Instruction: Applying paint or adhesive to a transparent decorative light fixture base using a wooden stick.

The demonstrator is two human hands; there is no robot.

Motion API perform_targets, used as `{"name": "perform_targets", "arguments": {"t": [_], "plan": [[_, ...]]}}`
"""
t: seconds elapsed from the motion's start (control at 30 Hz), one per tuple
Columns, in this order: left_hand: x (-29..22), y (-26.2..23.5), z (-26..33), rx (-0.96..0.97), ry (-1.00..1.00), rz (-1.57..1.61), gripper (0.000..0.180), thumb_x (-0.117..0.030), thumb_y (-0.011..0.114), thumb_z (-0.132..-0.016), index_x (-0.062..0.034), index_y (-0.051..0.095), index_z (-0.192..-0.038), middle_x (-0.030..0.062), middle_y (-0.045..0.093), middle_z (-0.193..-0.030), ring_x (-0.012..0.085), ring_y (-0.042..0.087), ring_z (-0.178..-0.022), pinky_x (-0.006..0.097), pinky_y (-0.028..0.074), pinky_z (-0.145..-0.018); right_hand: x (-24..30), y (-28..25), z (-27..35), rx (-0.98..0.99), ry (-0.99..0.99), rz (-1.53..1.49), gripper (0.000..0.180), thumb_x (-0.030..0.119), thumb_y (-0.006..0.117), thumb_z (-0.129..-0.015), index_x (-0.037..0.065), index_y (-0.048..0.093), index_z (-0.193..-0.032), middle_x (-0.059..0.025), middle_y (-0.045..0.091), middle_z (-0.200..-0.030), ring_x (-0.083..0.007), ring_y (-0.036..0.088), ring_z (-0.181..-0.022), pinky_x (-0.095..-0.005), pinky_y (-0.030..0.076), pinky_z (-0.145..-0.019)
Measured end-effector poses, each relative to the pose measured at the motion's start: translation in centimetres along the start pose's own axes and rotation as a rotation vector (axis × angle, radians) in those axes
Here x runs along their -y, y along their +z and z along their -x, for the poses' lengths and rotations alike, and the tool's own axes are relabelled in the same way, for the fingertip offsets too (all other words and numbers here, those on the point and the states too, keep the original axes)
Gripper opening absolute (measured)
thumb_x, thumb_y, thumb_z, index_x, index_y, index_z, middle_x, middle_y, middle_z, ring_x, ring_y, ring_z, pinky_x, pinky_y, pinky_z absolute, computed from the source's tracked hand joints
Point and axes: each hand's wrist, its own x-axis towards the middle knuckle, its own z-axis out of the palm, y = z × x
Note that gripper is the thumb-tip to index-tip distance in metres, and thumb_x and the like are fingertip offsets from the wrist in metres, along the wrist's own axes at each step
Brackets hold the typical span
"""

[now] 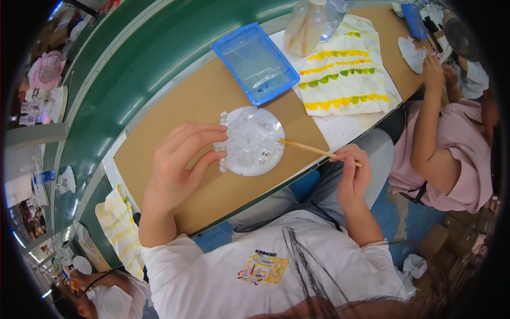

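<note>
A round white plate lies on the brown board in front of me, with clear, glassy-looking pieces spread over it. At its left edge, a narrow clear ridged strip stands between the fingertips and thumb of my left hand. My right hand pinches a thin wooden stick, which slants left so that its tip meets the plate's right edge. Whether that tip has bristles is too small to tell.
Behind the plate sits a blue-rimmed shallow tray with a clear bottom. A cloudy bottle and a white cloth with yellow and green scallops are beyond, toward the right. A co-worker in pink works at right over another white plate.
</note>
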Motion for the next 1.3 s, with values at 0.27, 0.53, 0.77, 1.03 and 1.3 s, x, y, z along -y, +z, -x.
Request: {"name": "perform_targets", "arguments": {"t": [0.27,0.53,0.77,1.03,1.3], "plan": [[-0.2,-0.1,-0.1,0.013,-0.013,-0.017,0.026,-0.001,0.075,-0.068,-0.0021,0.066,-0.092,0.0085,0.068,-0.098,0.0252,0.064,-0.084,0.034,0.051,-0.070,-0.5,-0.2,-1.7,0.050,-0.046,-0.006,0.020,0.016,0.041,-0.100,0.001,0.051,-0.093,-0.0127,0.056,-0.083,-0.0161,0.054,-0.072,-0.0266,0.044,-0.069],[-0.1,0.0,-0.1,0.006,-0.021,-0.004,0.026,-0.001,0.075,-0.068,-0.0026,0.066,-0.092,0.0086,0.069,-0.098,0.0256,0.064,-0.084,0.034,0.051,-0.071,-0.3,-1.0,-1.4,0.077,-0.064,-0.011,0.021,0.018,0.042,-0.099,0.001,0.052,-0.091,-0.0133,0.056,-0.082,-0.0158,0.053,-0.069,-0.0265,0.044,-0.066],[-0.1,0.0,-0.2,0.006,-0.017,0.007,0.026,-0.001,0.075,-0.067,-0.0021,0.066,-0.092,0.0090,0.068,-0.098,0.0258,0.064,-0.085,0.034,0.051,-0.071,-0.2,-1.4,-1.2,0.066,-0.048,-0.017,0.020,0.016,0.041,-0.099,0.001,0.051,-0.091,-0.0134,0.056,-0.082,-0.0160,0.054,-0.070,-0.0266,0.044,-0.066],[-0.3,-0.1,-0.4,0.020,-0.018,-0.003,0.026,0.000,0.075,-0.067,-0.0020,0.065,-0.092,0.0099,0.068,-0.098,0.0260,0.064,-0.084,0.034,0.051,-0.071,-0.4,0.5,-4.2,0.135,0.093,-0.081,0.019,0.015,0.043,-0.099,-0.001,0.052,-0.092,-0.0114,0.057,-0.087,-0.0156,0.054,-0.076,-0.0263,0.043,-0.072],[-0.2,-0.1,-0.3,0.016,-0.031,0.010,0.026,-0.001,0.075,-0.067,-0.0022,0.065,-0.091,0.0100,0.068,-0.098,0.0258,0.064,-0.084,0.034,0.051,-0.071,0.1,0.0,-6.1,0.233,0.115,-0.083,0.020,0.015,0.044,-0.099,-0.001,0.053,-0.090,-0.0102,0.058,-0.085,-0.0152,0.056,-0.076,-0.0262,0.045,-0.074]]}}
